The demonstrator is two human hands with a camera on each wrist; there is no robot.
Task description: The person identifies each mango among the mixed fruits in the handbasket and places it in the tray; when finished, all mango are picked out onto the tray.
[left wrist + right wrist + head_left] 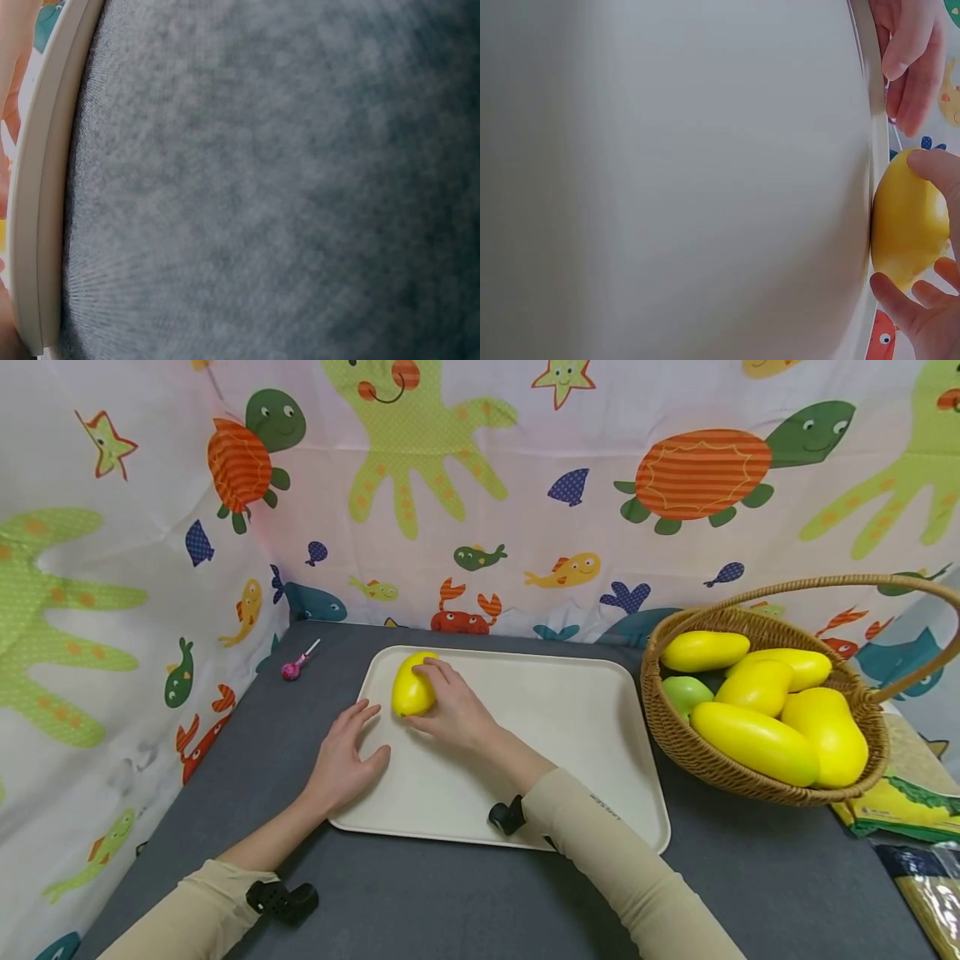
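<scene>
A smooth yellow mango [413, 685] lies near the far left corner of the cream tray [555, 727]. My right hand [457, 706] holds it from the right; in the right wrist view the thumb lies on one end of the mango [909, 221] and the fingertips reach the other end. Over the tray's left edge is my left hand [348, 764], fingers loosely spread, with nothing held. A small gap separates it from the mango. Mostly the tray's rim [45, 180] and dark cloth fill the left wrist view.
A wicker basket [765, 789] with several yellow fruits [757, 743] and a green one [686, 693] stands right of the tray. A pink lollipop [292, 670] lies at the back left. Bags [911, 802] sit at the right edge. Printed cloth hangs behind and to the left.
</scene>
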